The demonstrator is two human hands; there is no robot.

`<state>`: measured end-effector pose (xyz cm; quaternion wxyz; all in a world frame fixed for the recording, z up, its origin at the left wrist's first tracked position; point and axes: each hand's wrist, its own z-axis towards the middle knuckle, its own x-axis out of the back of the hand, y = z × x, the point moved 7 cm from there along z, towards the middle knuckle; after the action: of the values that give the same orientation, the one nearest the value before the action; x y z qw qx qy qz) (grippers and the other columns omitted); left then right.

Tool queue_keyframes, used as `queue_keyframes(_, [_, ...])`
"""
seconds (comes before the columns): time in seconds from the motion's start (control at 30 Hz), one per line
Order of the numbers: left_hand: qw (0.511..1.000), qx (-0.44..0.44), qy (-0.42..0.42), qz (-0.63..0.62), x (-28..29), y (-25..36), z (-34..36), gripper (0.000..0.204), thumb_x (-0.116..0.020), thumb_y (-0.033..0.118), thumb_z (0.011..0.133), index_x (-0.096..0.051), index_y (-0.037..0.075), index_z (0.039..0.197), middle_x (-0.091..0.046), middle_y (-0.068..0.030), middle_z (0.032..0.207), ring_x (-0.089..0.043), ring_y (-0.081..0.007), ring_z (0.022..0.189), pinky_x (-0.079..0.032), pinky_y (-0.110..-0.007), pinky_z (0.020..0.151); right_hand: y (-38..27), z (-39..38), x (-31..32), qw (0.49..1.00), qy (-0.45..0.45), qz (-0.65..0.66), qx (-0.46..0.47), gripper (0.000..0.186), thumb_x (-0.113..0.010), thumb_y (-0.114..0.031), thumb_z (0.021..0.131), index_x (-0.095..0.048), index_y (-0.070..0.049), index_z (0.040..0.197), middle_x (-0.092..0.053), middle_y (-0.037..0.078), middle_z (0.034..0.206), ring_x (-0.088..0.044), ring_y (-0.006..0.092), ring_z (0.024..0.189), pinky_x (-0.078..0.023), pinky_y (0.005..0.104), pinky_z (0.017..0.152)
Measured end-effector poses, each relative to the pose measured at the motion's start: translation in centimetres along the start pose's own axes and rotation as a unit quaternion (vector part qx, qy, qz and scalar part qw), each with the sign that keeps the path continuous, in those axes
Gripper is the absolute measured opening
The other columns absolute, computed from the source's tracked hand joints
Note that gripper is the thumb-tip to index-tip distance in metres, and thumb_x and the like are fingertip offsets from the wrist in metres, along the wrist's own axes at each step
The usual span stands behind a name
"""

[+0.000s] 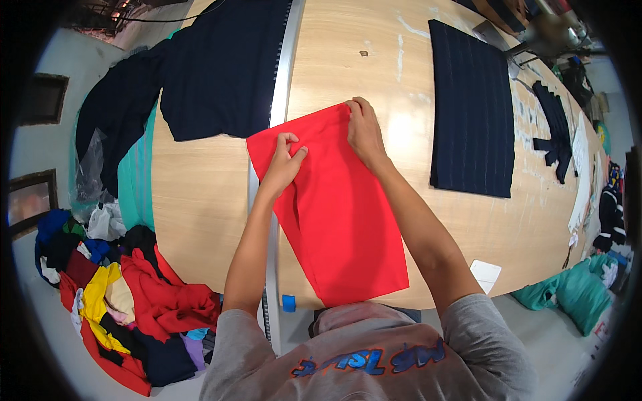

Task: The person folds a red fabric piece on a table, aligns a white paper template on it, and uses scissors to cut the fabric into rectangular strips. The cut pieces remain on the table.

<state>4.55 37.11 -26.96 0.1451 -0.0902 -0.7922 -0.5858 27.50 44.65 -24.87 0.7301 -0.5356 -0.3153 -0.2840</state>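
Well, from my end, the head camera looked straight down on a red cloth (354,220) spread over a pale wood-patterned table (348,73), directly in front of the person I was following. Its lower end reached the near edge of the table, close to the person's grey T-shirt (374,351), and its upper left corner lay across a long metal strip (289,60) that ran away from the person.

The left hand (286,164) rested on the upper left part of the red cloth, its fingers curled and its thumb a little apart from them; I could not tell whether it had a fold of fabric pinched or only lay on top. The right hand (365,134) touched the upper right corner, fingers bent down at the edge (the back of the hand hid the rest from me), so I could not say whether it was grasping or just pressing.

Off to the right, well apart from the red cloth, I saw a folded navy panel (471,110) with faint lines along it, and beyond that some dark strips (554,130). A white card (485,276) sat by the near edge, past the right forearm. Over on the far left side, a large dark cloth (221,67) lay beside the metal strip, and a jumbled heap of clothes (167,297), red, yellow and navy among them, filled the lower left below the table.
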Motion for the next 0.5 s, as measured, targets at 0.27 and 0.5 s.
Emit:
queue_keyframes(0.27, [0.982,-0.084,0.172,-0.007,0.2,4.9,-1.0,0.027,-0.068,0.013,0.110,-0.076,0.004,0.135,-0.075,-0.0123,0.131,-0.071,-0.0273,0.124,-0.054,-0.041,0.110,0.5,-1.6,-0.2,0.999,0.046,0.011,0.000,0.040,-0.056,0.000,0.108,-0.054,0.003,0.149,-0.051,0.027,0.156,-0.054,0.0461,0.144,-0.049,0.0509,0.121])
queue_keyframes(0.5, [0.951,-0.164,0.205,0.161,0.0,4.2,-0.7,0.030,-0.066,0.014,0.113,-0.075,0.007,0.140,-0.072,-0.0116,0.137,-0.073,-0.0307,0.124,-0.063,-0.042,0.101,-0.1,-1.9,-0.7,0.999,0.025,-0.029,0.031,0.038,-0.058,-0.003,0.109,-0.057,0.006,0.146,-0.053,0.029,0.156,-0.050,0.0480,0.149,-0.043,0.0563,0.126])
